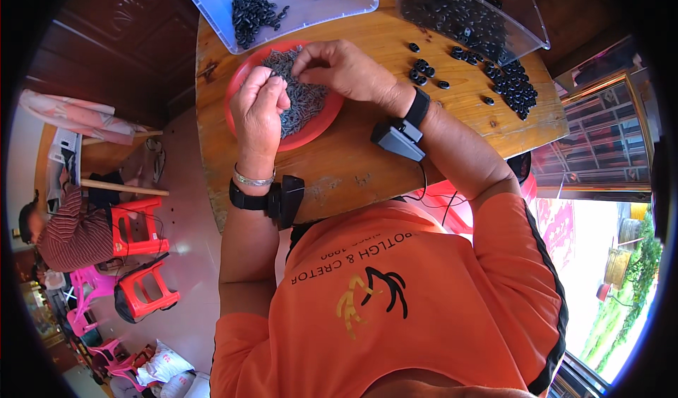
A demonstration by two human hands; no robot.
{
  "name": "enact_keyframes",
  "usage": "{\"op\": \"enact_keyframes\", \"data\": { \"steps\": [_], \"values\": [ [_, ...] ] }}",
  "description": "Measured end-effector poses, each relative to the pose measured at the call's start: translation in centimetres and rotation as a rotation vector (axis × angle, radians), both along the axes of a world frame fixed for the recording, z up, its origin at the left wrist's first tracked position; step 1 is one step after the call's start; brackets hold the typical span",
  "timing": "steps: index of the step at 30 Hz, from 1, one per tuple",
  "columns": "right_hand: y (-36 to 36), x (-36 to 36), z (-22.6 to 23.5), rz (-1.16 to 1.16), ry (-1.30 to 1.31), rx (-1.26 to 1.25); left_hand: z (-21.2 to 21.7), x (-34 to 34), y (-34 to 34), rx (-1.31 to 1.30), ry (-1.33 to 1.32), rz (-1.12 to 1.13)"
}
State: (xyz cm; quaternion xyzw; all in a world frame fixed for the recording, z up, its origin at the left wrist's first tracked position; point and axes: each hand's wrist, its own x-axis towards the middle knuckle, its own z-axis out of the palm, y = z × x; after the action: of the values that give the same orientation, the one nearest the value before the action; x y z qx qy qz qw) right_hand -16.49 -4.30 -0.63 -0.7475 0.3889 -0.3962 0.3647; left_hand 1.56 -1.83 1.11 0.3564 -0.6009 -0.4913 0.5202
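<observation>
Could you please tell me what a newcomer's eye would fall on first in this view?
Probably the red plate heaped with small dark grey pieces, mid-table, where the left hand and right hand pinch at the pile. Next, the loose black rings spilled at the table's right, beside a clear bin.

White sack with red print lies on the floor at lower left, beside the pink chairs. Red banner with pale markings hangs at right, below the table edge. Orange shirt carries a black and yellow printed emblem across its front
</observation>
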Motion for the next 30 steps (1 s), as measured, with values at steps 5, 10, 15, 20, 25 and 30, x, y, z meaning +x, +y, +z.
{"op": "enact_keyframes", "data": {
  "steps": [5,10,15,20,25,30],
  "values": [
    [0.0,-0.5,0.6,0.074,-0.235,0.139,-0.1,0.2,-0.1,0.009,-0.137,-0.044],
    [0.4,-1.0,1.9,0.069,-0.169,0.099,-0.3,0.0,0.1,-0.021,-0.242,-0.044],
    [0.7,-1.4,2.7,0.062,-0.093,0.043,-0.3,-0.2,0.3,-0.130,-0.343,-0.037],
    [1.4,-1.3,3.8,0.031,0.037,0.014,-0.7,-0.3,0.1,-0.317,-0.493,-0.027],
    [1.7,-1.3,4.1,0.043,0.079,-0.022,-0.6,-0.4,0.2,-0.333,-0.527,-0.030],
    [1.8,-1.4,4.2,0.049,0.068,-0.048,-0.5,-0.4,0.3,-0.324,-0.510,-0.022]
  ]
}}
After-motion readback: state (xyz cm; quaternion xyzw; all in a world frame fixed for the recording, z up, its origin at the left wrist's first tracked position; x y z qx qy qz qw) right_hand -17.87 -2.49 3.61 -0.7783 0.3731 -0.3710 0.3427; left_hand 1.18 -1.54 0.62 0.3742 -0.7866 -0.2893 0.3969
